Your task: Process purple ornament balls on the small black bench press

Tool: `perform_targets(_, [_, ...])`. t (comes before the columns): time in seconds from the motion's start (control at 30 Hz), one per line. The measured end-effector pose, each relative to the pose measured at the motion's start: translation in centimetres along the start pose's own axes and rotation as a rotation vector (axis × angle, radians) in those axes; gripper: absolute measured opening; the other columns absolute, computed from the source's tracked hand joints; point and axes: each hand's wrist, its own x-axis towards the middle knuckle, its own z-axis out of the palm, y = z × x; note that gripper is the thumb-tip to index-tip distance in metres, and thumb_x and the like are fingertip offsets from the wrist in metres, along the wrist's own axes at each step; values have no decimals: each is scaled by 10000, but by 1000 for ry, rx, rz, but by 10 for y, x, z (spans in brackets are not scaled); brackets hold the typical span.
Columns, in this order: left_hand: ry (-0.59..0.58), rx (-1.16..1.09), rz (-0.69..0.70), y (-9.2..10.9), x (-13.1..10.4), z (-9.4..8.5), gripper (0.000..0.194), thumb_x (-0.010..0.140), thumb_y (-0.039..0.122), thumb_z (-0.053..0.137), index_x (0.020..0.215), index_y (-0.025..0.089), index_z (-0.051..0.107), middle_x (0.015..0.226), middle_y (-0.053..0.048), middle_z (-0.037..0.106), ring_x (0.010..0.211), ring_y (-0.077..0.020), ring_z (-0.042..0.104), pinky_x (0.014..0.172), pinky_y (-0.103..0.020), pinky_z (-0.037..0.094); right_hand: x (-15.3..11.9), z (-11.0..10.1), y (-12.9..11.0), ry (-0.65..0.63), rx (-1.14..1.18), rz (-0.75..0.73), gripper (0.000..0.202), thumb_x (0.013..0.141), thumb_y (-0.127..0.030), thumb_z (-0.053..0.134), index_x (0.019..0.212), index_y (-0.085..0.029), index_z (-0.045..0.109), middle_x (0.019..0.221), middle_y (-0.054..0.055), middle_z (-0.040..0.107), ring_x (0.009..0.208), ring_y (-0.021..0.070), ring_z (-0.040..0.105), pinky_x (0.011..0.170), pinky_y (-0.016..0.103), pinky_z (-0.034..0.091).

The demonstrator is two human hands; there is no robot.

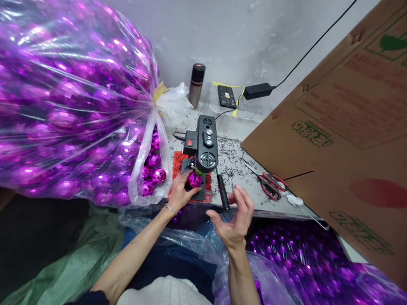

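My left hand (182, 190) has its thumb and fingers closed around a shiny magenta faceted bauble (194, 179). The bauble sits under the head of a small black bench press (207, 143), over its dark base plate (198, 194). A red mat (177, 159) shows beneath that plate. Beside the press's black lever handle (222, 193), my right hand (235, 218) is raised with thumb and fingers apart, nothing between them. Whether it touches the handle's end I cannot tell. Several loose magenta baubles (158, 174) spill from the mouth of a clear bag left of my left hand.
A big clear bag of magenta baubles (74, 108) fills the left. Red-handled scissors (271, 185) lie by a tilted cardboard box (351, 131) at right. Behind stand a bottle (196, 86), a phone (227, 96) and a power adapter (258, 91). Purple baubles (296, 249) lie below the edge.
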Motion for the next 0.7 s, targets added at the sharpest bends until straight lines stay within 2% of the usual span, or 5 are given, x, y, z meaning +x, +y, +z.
perform_targets(0.1, [-9, 9, 4, 2, 0, 0, 631, 864, 483, 814, 1389, 212, 593, 1276, -128, 740, 1184, -306, 711, 1026, -479, 568, 31, 16, -3, -10, 82, -107, 496, 973, -465, 651, 1371, -176, 594, 1180, 155, 714, 1061, 245, 721, 718, 343, 645])
perform_targets(0.2, [-18, 22, -1, 3, -1, 1, 626, 874, 490, 800, 1394, 212, 590, 1275, -130, 744, 1177, -307, 715, 1029, -481, 564, 41, 30, -6, -47, 145, -105, 167, 1036, -293, 532, 1031, -201, 672, 914, 62, 733, 818, 166, 718, 676, 301, 581])
perform_targets(0.3, [-13, 17, 5, 3, -2, 2, 626, 882, 482, 791, 1402, 202, 583, 1270, -135, 747, 1185, -308, 713, 1059, -493, 548, 28, 44, -3, 23, 147, -59, 302, 1050, -215, 431, 775, -220, 555, 710, 6, 634, 627, 121, 605, 600, 280, 476])
perform_targets(0.5, [-38, -2, -22, 3, -3, 1, 634, 876, 499, 794, 1404, 222, 576, 1294, -135, 736, 1211, -317, 703, 1052, -500, 546, -9, 62, 13, 67, 151, -52, 320, 1061, -255, 367, 760, -251, 475, 687, -4, 578, 593, 137, 551, 621, 326, 451])
perform_targets(0.7, [-19, -12, 3, 3, -4, 2, 659, 884, 524, 779, 1424, 217, 558, 1278, -138, 739, 1183, -316, 710, 1029, -489, 550, -20, 64, 20, 88, 130, -19, 317, 1064, -298, 373, 771, -261, 485, 674, -17, 560, 607, 154, 562, 706, 376, 500])
